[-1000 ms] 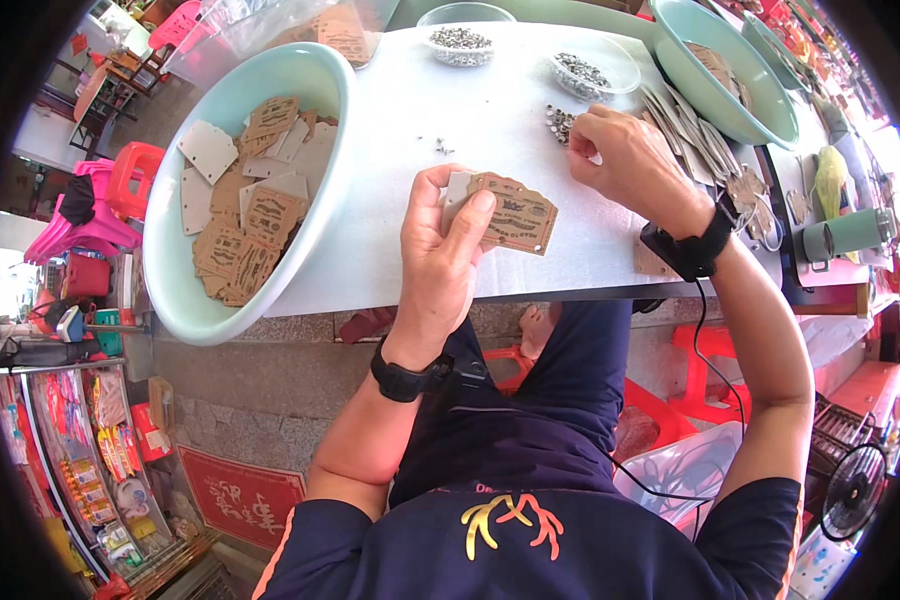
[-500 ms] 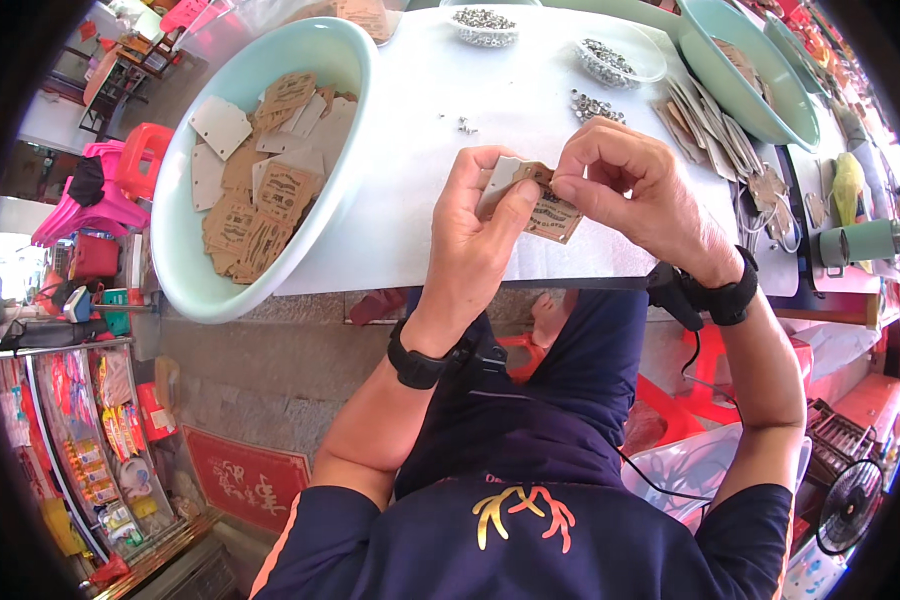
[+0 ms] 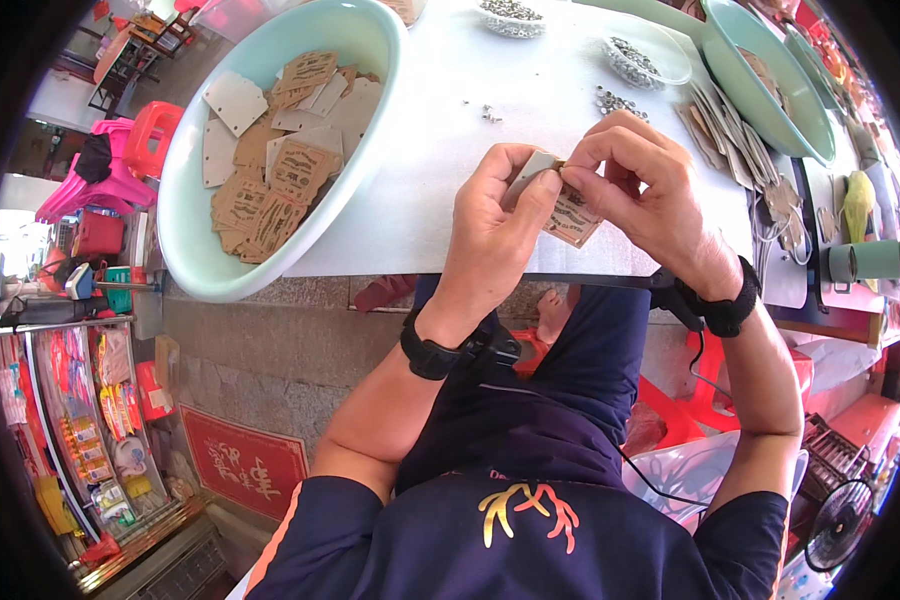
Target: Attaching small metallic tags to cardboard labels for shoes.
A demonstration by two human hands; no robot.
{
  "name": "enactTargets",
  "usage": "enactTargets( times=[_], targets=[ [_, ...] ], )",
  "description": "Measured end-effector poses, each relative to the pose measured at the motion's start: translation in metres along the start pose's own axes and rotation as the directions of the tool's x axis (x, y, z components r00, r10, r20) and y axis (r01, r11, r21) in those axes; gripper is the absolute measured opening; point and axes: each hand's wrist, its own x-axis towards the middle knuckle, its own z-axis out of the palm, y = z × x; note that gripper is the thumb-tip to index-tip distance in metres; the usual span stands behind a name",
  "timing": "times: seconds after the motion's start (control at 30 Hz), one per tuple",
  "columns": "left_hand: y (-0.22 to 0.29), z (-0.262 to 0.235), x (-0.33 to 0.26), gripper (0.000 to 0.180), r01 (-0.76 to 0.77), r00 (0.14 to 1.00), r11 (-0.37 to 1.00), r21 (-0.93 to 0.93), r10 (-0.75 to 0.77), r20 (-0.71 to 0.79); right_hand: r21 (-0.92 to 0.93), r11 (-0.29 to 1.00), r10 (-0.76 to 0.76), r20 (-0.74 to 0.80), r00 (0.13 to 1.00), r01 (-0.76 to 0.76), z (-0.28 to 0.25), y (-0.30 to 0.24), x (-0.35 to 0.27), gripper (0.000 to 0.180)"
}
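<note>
My left hand (image 3: 498, 222) is closed around a small brown cardboard tag (image 3: 574, 221) with dark print, its thumb pressing the near face. Behind the thumb a pale grey-white surface shows, and I cannot tell whether it is a second tag. At the tag's upper edge, the thumb and forefinger of my right hand (image 3: 652, 187) are pinched together. Whatever they hold, if anything, is hidden. Both hands are over the front part of the white-covered table (image 3: 425, 205). Beyond them lie a small pile of metal eyelet-like pieces (image 3: 620, 103) and a few loose ones (image 3: 490, 115).
A large pale green basin (image 3: 390, 100) holding many tags stands at the left. Two clear bowls of small metal parts (image 3: 511, 17) sit at the back. On the right are stacked tags (image 3: 727, 130), another green basin (image 3: 755, 75) and a green cup (image 3: 875, 262).
The whole view has shifted slightly, with the table things now further right and higher. My left hand still grips the tag, and the right fingertips stay at its upper edge.
</note>
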Motion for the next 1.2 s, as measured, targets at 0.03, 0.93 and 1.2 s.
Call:
enactTargets(
  times=[0.03, 0.93, 1.2],
  targets=[
    [-0.0004, -0.0003, -0.0001, 0.017, -0.002, 1.0, 1.0, 0.001, 0.002, -0.007, -0.002, 1.0, -0.001, -0.013, 1.0, 0.001, 0.001, 0.0002, 0.0, 0.01],
    [0.0027, -0.0025, -0.0028, 0.018, 0.0, 1.0, 0.992, 0.128, -0.003, 0.022, -0.002, 1.0, -0.026, -0.009, 1.0, 0.026, 0.0032, 0.0027, -0.0035, 0.01],
    [0.0035, -0.0006, -0.0034, 0.016, 0.01, 1.0, 0.991, 0.135, -0.012, 0.019, 0.008, 1.0, 0.022, 0.029, 0.999, -0.022, 0.002, 0.0009, -0.004, 0.01]
  ],
)
